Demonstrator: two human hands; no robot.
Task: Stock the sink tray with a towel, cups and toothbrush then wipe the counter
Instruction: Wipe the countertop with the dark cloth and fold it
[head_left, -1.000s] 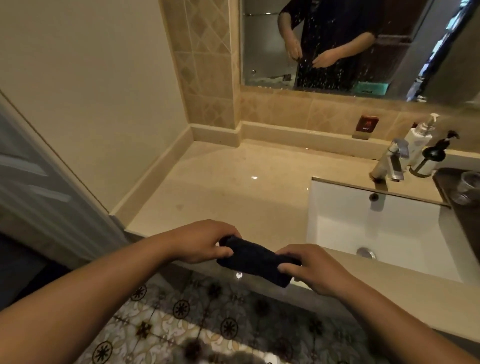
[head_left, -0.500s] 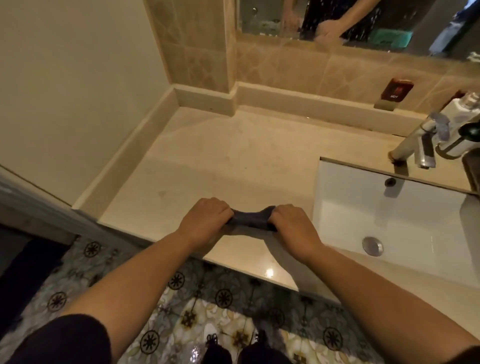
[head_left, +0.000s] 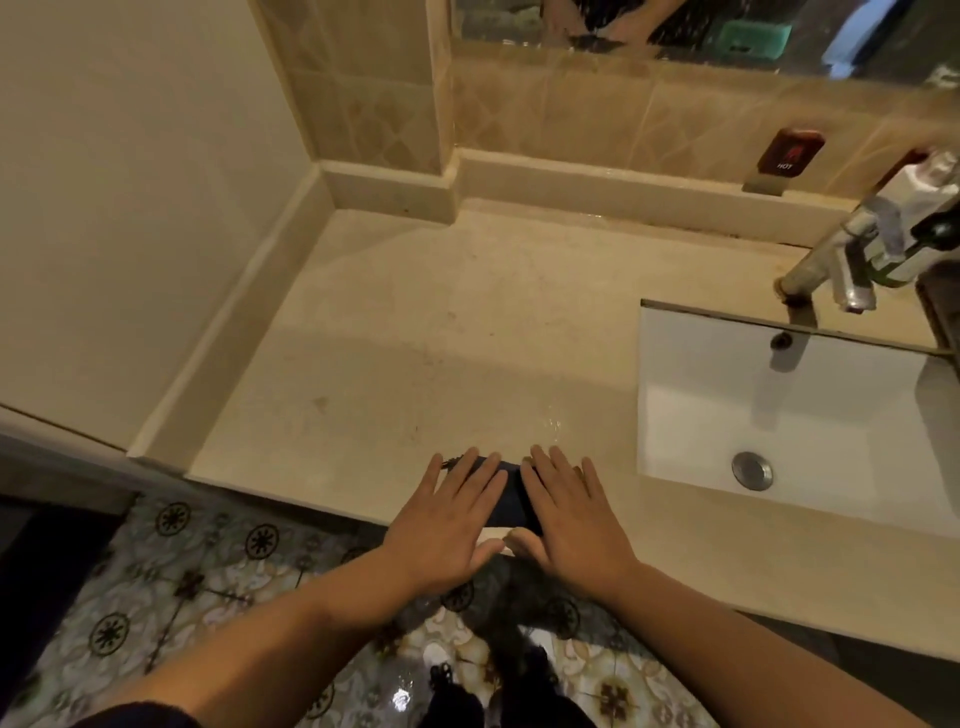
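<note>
A small dark blue towel (head_left: 510, 498) lies flat on the beige counter (head_left: 447, 332), close to its front edge. My left hand (head_left: 448, 513) presses on the towel's left part with straight, spread fingers. My right hand (head_left: 567, 512) presses on its right part the same way. Only a narrow strip of cloth shows between the two hands. The white sink basin (head_left: 810, 415) is to the right, apart from the hands.
A chrome faucet (head_left: 841, 254) stands behind the basin, with soap bottles (head_left: 930, 208) at the far right edge. A raised ledge and tiled wall bound the counter at the back and left. A mirror (head_left: 675, 31) hangs above. Patterned floor tiles lie below the counter edge.
Both hands gripped the bunched towel above the counter edge before. Now the towel lies on the counter and both hands press flat on it with fingers spread.
</note>
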